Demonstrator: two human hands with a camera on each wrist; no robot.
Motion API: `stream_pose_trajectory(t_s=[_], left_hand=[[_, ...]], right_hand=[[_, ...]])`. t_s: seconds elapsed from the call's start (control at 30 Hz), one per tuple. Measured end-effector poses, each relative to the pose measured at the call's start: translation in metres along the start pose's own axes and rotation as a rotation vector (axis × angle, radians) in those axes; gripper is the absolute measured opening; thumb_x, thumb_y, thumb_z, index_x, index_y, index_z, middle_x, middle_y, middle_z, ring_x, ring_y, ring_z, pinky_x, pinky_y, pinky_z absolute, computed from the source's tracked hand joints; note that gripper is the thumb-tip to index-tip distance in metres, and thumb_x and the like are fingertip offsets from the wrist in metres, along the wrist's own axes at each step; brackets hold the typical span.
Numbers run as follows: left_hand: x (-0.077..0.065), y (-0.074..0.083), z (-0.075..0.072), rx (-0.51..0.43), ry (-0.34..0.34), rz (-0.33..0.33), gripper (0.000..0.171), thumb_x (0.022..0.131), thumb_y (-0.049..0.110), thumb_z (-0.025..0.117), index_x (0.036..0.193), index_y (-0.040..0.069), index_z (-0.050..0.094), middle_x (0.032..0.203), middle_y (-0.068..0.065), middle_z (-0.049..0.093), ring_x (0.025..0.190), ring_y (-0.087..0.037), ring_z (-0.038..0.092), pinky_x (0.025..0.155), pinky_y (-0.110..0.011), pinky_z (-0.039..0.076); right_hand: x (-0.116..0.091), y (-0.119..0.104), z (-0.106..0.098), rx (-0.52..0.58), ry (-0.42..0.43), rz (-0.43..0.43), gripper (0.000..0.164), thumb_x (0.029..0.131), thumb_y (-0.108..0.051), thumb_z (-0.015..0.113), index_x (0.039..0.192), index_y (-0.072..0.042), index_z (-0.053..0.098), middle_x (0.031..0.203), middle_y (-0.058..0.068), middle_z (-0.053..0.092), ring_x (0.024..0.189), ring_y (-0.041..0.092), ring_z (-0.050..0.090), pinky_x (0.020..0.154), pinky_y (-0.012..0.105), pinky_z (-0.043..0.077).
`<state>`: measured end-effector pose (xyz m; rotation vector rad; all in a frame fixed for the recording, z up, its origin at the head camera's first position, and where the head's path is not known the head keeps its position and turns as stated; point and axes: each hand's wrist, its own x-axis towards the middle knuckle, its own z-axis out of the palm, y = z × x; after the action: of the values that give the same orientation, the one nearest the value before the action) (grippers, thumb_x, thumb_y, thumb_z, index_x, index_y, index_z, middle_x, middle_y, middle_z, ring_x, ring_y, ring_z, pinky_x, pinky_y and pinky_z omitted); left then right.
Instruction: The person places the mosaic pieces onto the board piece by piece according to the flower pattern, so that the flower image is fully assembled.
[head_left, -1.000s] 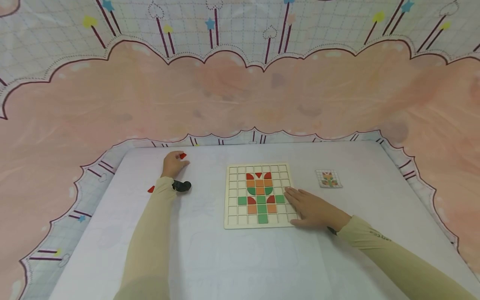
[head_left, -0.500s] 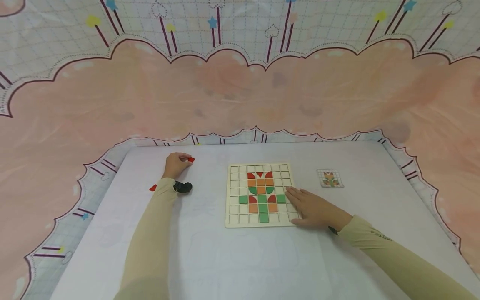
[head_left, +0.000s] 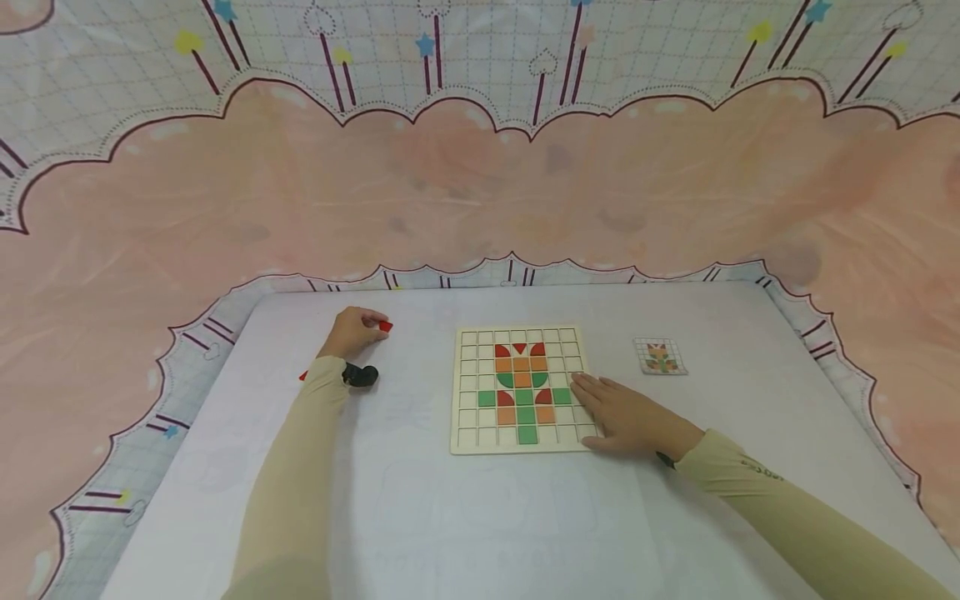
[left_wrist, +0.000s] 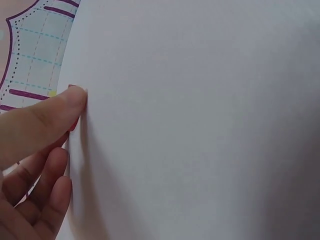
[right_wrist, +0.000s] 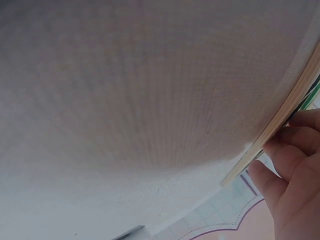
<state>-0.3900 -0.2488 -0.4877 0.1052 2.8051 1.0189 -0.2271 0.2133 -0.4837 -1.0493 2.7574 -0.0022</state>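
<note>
In the head view my left hand (head_left: pixel 354 332) pinches a small red tile (head_left: pixel 386 327) between thumb and fingers, over the table left of the grid board. The left wrist view shows this red tile (left_wrist: pixel 74 123) mostly hidden behind the thumb. My right hand (head_left: pixel 628 418) rests with straight fingers on the right edge of the wooden grid board (head_left: pixel 468 443). Red, orange and green tiles form a flower pattern on the board, among them a green square (head_left: pixel 528 435) at its bottom. In the right wrist view the fingers touch the board's wooden edge (right_wrist: pixel 265 137).
A small card (head_left: pixel 660 357) with a similar flower picture lies right of the board. Another red tile (head_left: pixel 303 376) lies on the white table (head_left: pixel 480 525), partly hidden by the left sleeve. A patterned cloth (head_left: pixel 480 192) hangs behind and around the table.
My left hand has shifted slightly right and toward the near side with the red tile, which now sits in a thumb-and-finger pinch. The right hand and board stay in place.
</note>
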Motion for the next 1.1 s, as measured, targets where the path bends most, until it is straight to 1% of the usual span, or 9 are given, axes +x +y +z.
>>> stream_pose_trajectory(t_s=[0.13, 0.33, 0.53, 0.63, 0.8, 0.93, 1.1], left_hand=[[-0.008, 0.003, -0.003, 0.023, -0.021, 0.013, 0.036, 0.083, 0.012, 0.070, 0.118, 0.003, 0.064, 0.114, -0.020, 0.061, 0.103, -0.030, 0.051, 0.096, -0.045, 0.039], [-0.017, 0.006, -0.002, 0.026, -0.010, 0.032, 0.035, 0.083, 0.012, 0.070, 0.116, 0.001, 0.064, 0.115, -0.022, 0.062, 0.105, -0.031, 0.053, 0.098, -0.046, 0.039], [-0.019, 0.004, 0.002, 0.016, 0.012, 0.014, 0.036, 0.084, 0.015, 0.070, 0.118, 0.003, 0.064, 0.118, -0.021, 0.060, 0.110, -0.032, 0.051, 0.101, -0.048, 0.037], [-0.021, 0.003, 0.002, 0.010, 0.020, 0.010, 0.035, 0.084, 0.015, 0.070, 0.117, 0.004, 0.064, 0.118, -0.020, 0.060, 0.109, -0.032, 0.051, 0.100, -0.047, 0.038], [-0.027, 0.005, 0.003, 0.013, 0.018, 0.006, 0.035, 0.083, 0.017, 0.071, 0.114, 0.003, 0.065, 0.113, -0.019, 0.062, 0.103, -0.030, 0.053, 0.095, -0.045, 0.041], [-0.033, 0.014, 0.006, 0.017, 0.026, 0.021, 0.036, 0.082, 0.019, 0.073, 0.113, 0.003, 0.066, 0.111, -0.019, 0.062, 0.098, -0.028, 0.053, 0.092, -0.043, 0.043], [-0.049, 0.037, 0.018, -0.007, 0.048, 0.044, 0.034, 0.081, 0.018, 0.074, 0.110, 0.002, 0.067, 0.110, -0.018, 0.064, 0.096, -0.027, 0.057, 0.089, -0.040, 0.047]], right_hand=[[0.001, 0.000, 0.000, -0.003, -0.001, 0.001, 0.083, 0.090, -0.055, 0.047, 0.147, 0.000, 0.024, 0.155, 0.015, 0.023, 0.144, 0.029, 0.023, 0.115, 0.045, 0.026], [0.001, 0.001, 0.001, 0.002, 0.005, -0.003, 0.083, 0.090, -0.055, 0.047, 0.147, 0.001, 0.024, 0.155, 0.016, 0.023, 0.143, 0.030, 0.023, 0.114, 0.046, 0.026], [0.002, 0.001, 0.001, 0.009, 0.000, -0.002, 0.083, 0.090, -0.054, 0.048, 0.147, 0.001, 0.024, 0.155, 0.017, 0.023, 0.143, 0.030, 0.023, 0.114, 0.046, 0.026], [0.002, 0.000, 0.000, 0.020, -0.002, 0.001, 0.083, 0.090, -0.054, 0.048, 0.147, 0.002, 0.024, 0.155, 0.017, 0.023, 0.143, 0.031, 0.023, 0.114, 0.046, 0.026], [0.002, 0.000, 0.000, 0.015, -0.002, -0.004, 0.083, 0.090, -0.055, 0.048, 0.147, 0.001, 0.024, 0.155, 0.017, 0.023, 0.143, 0.030, 0.023, 0.114, 0.046, 0.026], [0.002, 0.000, 0.000, 0.011, 0.001, -0.003, 0.083, 0.090, -0.055, 0.048, 0.147, 0.001, 0.024, 0.155, 0.017, 0.023, 0.143, 0.030, 0.023, 0.114, 0.046, 0.026], [0.002, 0.000, -0.001, 0.016, -0.003, 0.002, 0.084, 0.090, -0.055, 0.049, 0.147, 0.001, 0.024, 0.155, 0.017, 0.023, 0.143, 0.031, 0.023, 0.114, 0.047, 0.026]])
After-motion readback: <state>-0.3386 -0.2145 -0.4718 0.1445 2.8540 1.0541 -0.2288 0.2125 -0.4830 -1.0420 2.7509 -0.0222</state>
